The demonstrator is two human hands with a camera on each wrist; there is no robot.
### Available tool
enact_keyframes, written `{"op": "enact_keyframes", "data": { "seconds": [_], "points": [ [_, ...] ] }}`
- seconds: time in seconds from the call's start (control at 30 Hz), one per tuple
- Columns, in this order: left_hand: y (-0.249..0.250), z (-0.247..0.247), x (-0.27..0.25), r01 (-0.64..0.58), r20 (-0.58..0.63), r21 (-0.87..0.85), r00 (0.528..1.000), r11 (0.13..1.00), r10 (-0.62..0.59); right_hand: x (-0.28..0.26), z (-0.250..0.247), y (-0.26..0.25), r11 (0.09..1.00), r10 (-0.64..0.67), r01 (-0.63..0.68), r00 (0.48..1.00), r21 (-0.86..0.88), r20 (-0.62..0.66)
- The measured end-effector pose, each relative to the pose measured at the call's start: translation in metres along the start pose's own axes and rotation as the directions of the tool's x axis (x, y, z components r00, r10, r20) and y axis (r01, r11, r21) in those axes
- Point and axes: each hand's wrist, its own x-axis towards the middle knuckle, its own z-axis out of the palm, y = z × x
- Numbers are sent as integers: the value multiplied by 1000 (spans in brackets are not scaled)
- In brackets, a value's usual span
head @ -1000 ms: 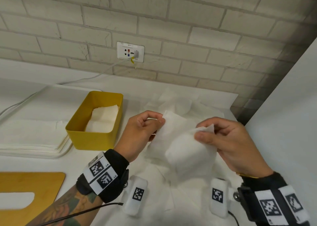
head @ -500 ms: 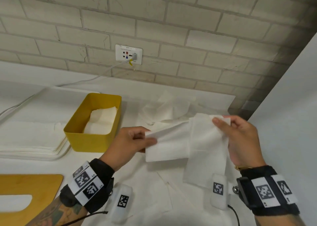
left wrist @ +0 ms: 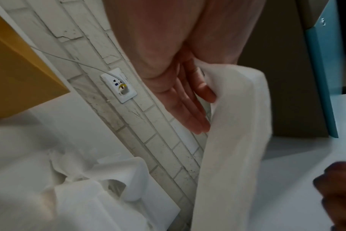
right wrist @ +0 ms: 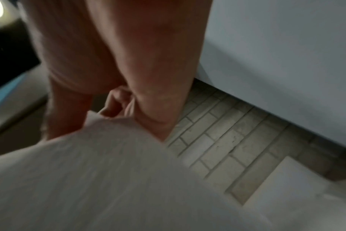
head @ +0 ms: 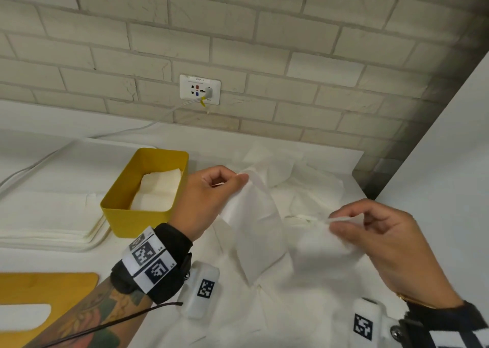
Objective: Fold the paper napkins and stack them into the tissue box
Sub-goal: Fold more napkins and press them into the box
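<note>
I hold one white paper napkin (head: 262, 231) in the air between both hands, above the table. My left hand (head: 238, 177) pinches its upper left end; in the left wrist view the napkin (left wrist: 233, 140) drapes down from my fingers (left wrist: 188, 112). My right hand (head: 341, 222) pinches the other end lower on the right, and the paper (right wrist: 101, 179) is blurred in the right wrist view. The napkin sags in a loop between the hands. The yellow tissue box (head: 124, 215) stands open to the left, with folded napkins (head: 158, 186) inside.
Loose crumpled napkins (head: 296, 178) cover the table behind and under my hands. A flat stack of white sheets on a tray (head: 50, 223) lies left of the box. A wooden lid (head: 39, 294) lies at the near left. A white panel (head: 449, 189) closes the right side.
The right hand has dropped lower and toward me with its end of the napkin, while the left hand rose slightly. The napkin, stretched flat half a second ago, now sags between them.
</note>
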Motion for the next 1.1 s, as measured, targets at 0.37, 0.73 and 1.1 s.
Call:
{"op": "enact_keyframes", "data": {
  "seconds": [0.37, 0.73, 1.1],
  "points": [
    [22, 22, -3, -71, 130, -22, 989, 997, 73, 30, 75, 14, 988, -141, 127, 974, -91, -174],
    [29, 7, -1, 43, 228, -101, 974, 994, -19, 46, 67, 8, 969, 39, 5, 984, 247, -173],
    [11, 17, -11, 171, 51, -329, 985, 928, -164, 33, 71, 27, 954, 133, -42, 947, 297, -292]
  ]
}}
